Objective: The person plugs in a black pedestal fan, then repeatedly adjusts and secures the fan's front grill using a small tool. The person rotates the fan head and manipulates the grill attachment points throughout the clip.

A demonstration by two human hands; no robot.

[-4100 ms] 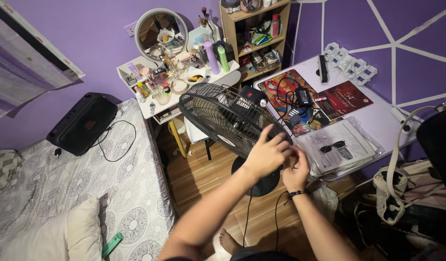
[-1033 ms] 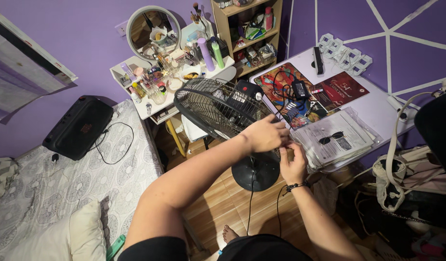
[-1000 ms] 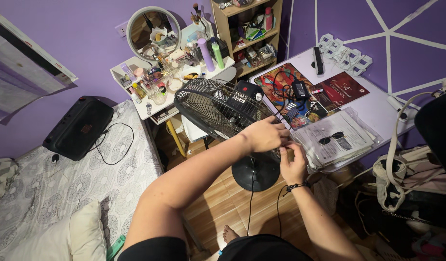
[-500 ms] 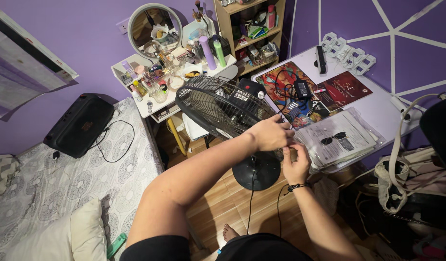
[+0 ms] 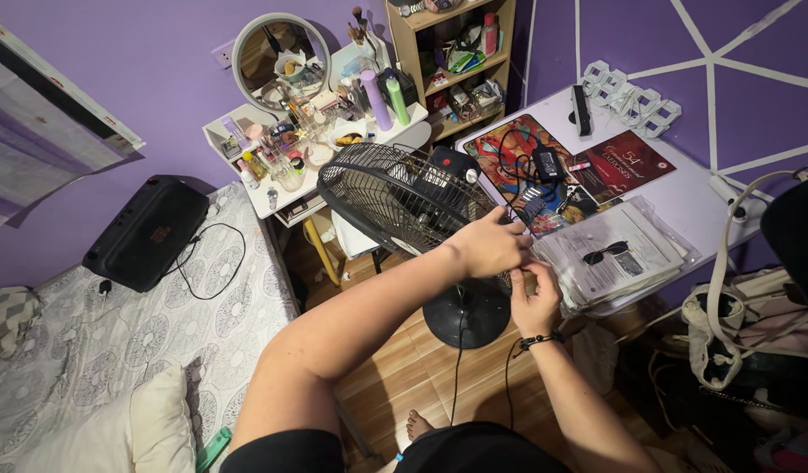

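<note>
Far left: grey patterned bed (image 5: 115, 333), with a black box-shaped speaker and its cord (image 5: 145, 229) at the head end. None of it in use.

Centre: black wire-cage pedestal fan (image 5: 395, 197) stands on the wooden floor between bed and worktop, round black base (image 5: 465, 317) below, cage tilted up toward me. My left hand (image 5: 490, 245) is curled over the cage's right rim, gripping the edge. My right hand (image 5: 534, 296) is just below, fingers pinched together against the same rim; I cannot tell whether it holds a clip, a screw or only wire.

Judgement: I am working a fastening on the cage edge. The next move seems to call for the left hand to keep the cage steady while the right does fine fingertip work.

Right: lilac worktop (image 5: 702, 197) carries a clear plastic sleeve of papers (image 5: 619, 254).

Hidden: the exact contact point is covered by my left hand; the fan's stem sits behind my forearm; the blades are hard to make out through the wires
</note>
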